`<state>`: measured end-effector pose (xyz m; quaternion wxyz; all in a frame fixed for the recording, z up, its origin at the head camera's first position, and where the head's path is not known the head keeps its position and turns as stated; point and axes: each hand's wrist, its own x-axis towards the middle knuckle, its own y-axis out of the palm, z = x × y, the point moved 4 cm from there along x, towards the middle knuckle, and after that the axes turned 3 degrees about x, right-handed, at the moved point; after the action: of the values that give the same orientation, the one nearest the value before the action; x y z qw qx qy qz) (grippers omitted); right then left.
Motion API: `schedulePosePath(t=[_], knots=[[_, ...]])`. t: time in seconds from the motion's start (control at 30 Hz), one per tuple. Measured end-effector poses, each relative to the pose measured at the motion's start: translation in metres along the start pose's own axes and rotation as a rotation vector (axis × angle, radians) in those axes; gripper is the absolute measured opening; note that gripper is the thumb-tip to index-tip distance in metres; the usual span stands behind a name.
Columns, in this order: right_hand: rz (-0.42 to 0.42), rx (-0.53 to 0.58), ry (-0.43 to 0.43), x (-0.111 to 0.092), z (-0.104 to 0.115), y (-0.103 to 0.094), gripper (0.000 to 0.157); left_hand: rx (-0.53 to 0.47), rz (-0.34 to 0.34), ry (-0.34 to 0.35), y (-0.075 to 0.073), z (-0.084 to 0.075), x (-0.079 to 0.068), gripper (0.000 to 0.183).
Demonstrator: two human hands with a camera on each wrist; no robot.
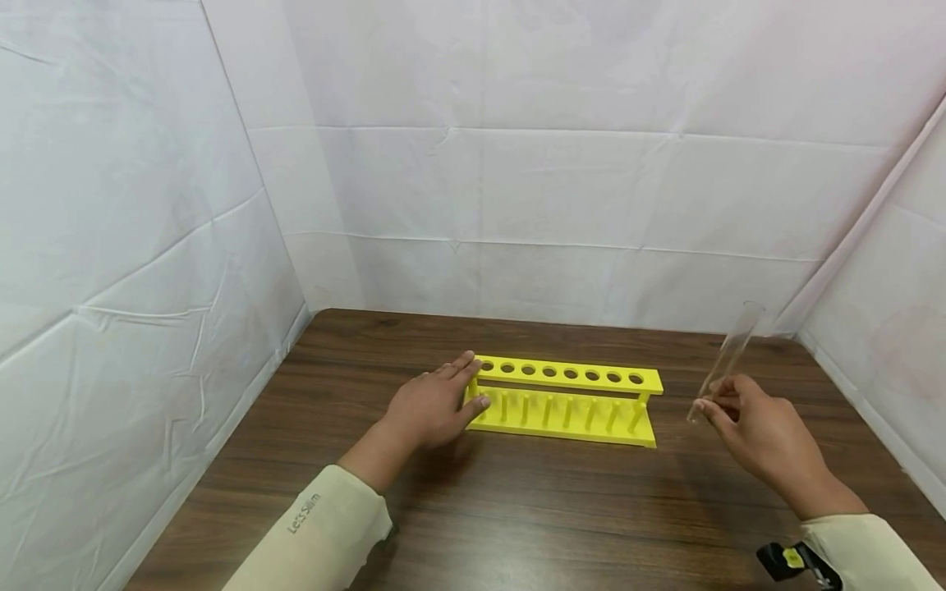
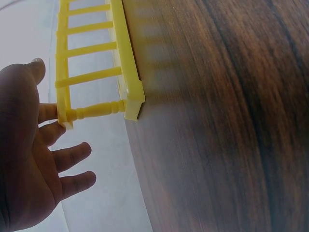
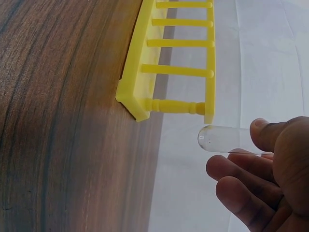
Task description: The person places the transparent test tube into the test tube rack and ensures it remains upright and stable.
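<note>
A yellow test tube rack [image 1: 569, 431] stands on the table, a row of round holes along its top bar and upright pegs on its base. My left hand [image 1: 432, 406] rests at the rack's left end, fingers extended over the end of the top bar, thumb toward the front. To the right of the rack, my right hand [image 1: 769, 431] pinches a clear glass test tube [image 1: 732, 349] near its lower end, between thumb and fingers. The tube leans right, its open end up. Its rounded bottom shows near the rack's end post in the right wrist view.
The dark wood-grain table [image 1: 547, 509] reaches back to a white sheet wall [image 1: 562, 189]. More white sheeting [image 1: 133, 246] closes off the left side, and another panel stands at the right. A dark strap [image 1: 801, 562] sits at the right sleeve.
</note>
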<state>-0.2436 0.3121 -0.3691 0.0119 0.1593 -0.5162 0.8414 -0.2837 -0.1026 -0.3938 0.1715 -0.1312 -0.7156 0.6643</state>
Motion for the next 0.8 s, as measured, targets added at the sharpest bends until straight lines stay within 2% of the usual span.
schedulePosePath(t=[0.33, 0.8], knots=[[0.008, 0.006, 0.005, 0.0034, 0.0024, 0.0007, 0.052, 0.008, -0.005, 0.005, -0.0001, 0.0000, -0.0003, 0.072], [-0.019, 0.005, -0.018, 0.0062, 0.0055, -0.0001, 0.047, -0.013, -0.013, 0.007, 0.0005, 0.0000, -0.0010, 0.072]])
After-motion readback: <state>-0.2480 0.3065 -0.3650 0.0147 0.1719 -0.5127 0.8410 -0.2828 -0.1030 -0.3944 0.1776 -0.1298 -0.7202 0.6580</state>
